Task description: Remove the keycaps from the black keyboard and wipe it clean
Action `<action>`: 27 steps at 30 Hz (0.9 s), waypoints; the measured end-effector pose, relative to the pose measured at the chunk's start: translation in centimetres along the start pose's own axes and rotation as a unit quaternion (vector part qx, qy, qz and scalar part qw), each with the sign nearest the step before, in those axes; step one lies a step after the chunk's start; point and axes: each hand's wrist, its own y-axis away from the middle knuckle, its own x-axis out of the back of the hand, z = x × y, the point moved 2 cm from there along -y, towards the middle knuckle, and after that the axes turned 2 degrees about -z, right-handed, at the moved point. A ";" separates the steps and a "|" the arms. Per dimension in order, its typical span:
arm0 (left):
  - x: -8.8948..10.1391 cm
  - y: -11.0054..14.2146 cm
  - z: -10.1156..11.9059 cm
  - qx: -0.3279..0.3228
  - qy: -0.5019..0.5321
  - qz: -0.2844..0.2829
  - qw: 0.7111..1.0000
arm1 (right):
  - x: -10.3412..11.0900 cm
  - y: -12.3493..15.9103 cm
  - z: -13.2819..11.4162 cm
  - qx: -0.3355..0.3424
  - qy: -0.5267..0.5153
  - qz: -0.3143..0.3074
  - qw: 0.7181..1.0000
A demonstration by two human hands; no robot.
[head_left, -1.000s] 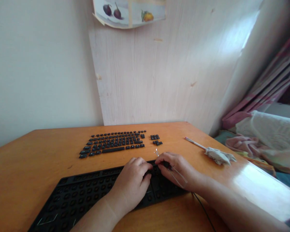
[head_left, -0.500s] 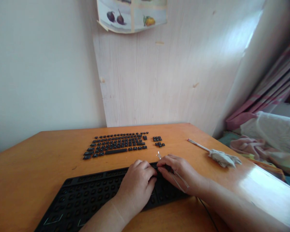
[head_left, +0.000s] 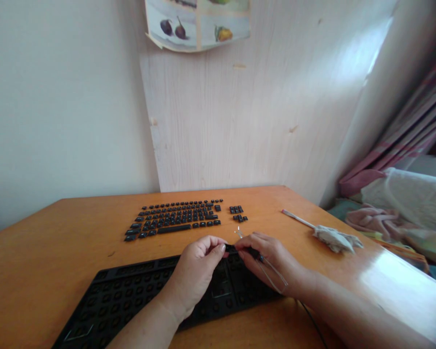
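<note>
One small blk piece [head_left: 231,248] is btwn L hand [head_left: 199,271] & R hand [head_left: 276,254], seen against the far edge of the kbd [head_left: 145,291]; can't tell if it touches the kbd. L hand pinches it btwn thumb & index, palm turned partly inward. R hand has fingers curled round a wire tool [head_left: 275,272], its fingertips up against the piece's R end; can't tell how firmly they grip it. Tool's thin wires stick out past the palm toward the wrist, & its pale tip [head_left: 239,231] shows beyond the fingers.

Kbd lies flat on the table [head_left: 32,252], tilted a bit in view, bare sockets showing, w/ wire bars [head_left: 79,332] at its near L corner & another bar [head_left: 221,293] nr the middle. R hand hides part of its R end. Cord [head_left: 314,322] runs from under R forearm toward the near edge.

Behind the kbd, blk caps [head_left: 179,214] are laid in rows, kbd-style, long one in front; small grps [head_left: 236,209] sit just R of them. Further R, a stick [head_left: 298,218] w/ a greyish cloth [head_left: 334,238] at its near end. Fruit pics [head_left: 223,41] hang on the wall [head_left: 218,121]; pink curtain [head_left: 396,140] far R.
</note>
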 end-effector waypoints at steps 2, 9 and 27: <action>-0.1 0.1 0.0 0.017 0.022 -0.005 1.000 | 0.0 0.0 -0.3 -0.001 0.000 -0.004 1.000; -0.6 0.4 0.4 0.028 0.036 -0.026 0.999 | -0.3 0.1 -0.6 0.008 -0.020 0.002 1.000; -0.6 0.3 0.4 0.052 0.090 -0.010 0.995 | -0.4 0.0 -0.7 0.007 0.017 -0.016 1.000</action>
